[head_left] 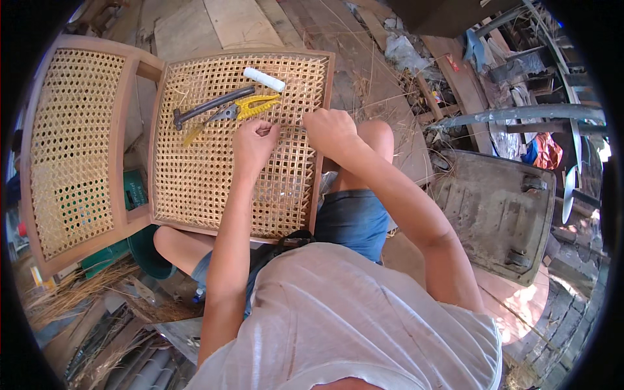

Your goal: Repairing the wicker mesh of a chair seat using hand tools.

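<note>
A wooden chair lies before me with its woven cane seat (195,175) over my lap and its cane back (75,143) to the left. My left hand (255,148) is above the middle of the seat, fingers curled into a pinch. At the seat's right edge, my right hand (330,132) is closed. Whatever either hand grips, perhaps a thin cane strand, is too small to make out. Just beyond my left hand lie a dark hammer (214,106), yellow-handled pliers (255,108) and a thin yellow tool (194,135). A white cylindrical stick (264,79) rests farther up the weave.
To the right, a grey, dirty panel with small wheels (497,214) lies on the ground. A metal pipe (520,115) crosses above scrap wood and plastic. Dry fibres (84,296) and a dark green bucket (151,252) are at lower left. Boards (240,23) cover the far ground.
</note>
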Demonstrator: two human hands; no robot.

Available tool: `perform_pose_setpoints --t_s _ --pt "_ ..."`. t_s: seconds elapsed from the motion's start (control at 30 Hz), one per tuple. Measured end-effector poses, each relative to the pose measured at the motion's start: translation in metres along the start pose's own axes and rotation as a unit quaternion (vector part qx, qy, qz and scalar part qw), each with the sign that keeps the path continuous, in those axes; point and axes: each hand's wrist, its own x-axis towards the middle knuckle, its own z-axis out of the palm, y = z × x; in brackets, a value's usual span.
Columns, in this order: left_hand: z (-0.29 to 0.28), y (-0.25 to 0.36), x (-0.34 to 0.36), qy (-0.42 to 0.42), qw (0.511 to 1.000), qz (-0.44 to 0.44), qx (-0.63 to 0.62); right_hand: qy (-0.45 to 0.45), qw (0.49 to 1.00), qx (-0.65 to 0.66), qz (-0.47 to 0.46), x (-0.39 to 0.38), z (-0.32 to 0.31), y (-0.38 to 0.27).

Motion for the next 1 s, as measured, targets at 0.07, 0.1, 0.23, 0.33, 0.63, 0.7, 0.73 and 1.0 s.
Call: perform_pose_setpoints --t_s 0.07,0.1,0.23,0.33,0.63,0.7,0.73,1.0 --pt "-0.002 0.005 -0.002 -0.009 0.999 -0.03 -0.01 -0.007 1.0 0.009 -0.007 0.003 -0.001 -0.004" --pt "-0.003 0.007 -0.003 -0.015 0.998 -0.058 -0.022 0.0 1.0 0.011 -0.012 0.004 0.0 -0.006" --pt "-0.002 0.003 0.002 -0.01 0.999 -0.035 0.021 -0.001 1.0 0.025 -0.009 0.015 0.012 -0.017" --pt "-0.002 -0.003 0.005 -0.04 0.999 -0.001 0.034 0.003 0.999 0.033 -0.013 0.012 0.013 -0.021" --pt "0.007 0.03 0.01 -0.16 0.97 0.018 0.184 -0.003 0.998 0.05 0.041 0.018 0.005 0.003" --pt "0.014 0.02 0.008 -0.136 0.974 0.03 0.177 0.003 0.998 0.04 0.045 0.019 0.009 0.004" --pt "0.015 0.022 0.006 -0.111 0.979 0.034 0.166 0.004 0.999 0.028 0.044 0.018 0.006 0.004" --pt "0.015 0.021 -0.011 -0.035 0.977 0.117 0.174 0.037 0.98 -0.022 0.193 -0.017 -0.056 0.095"
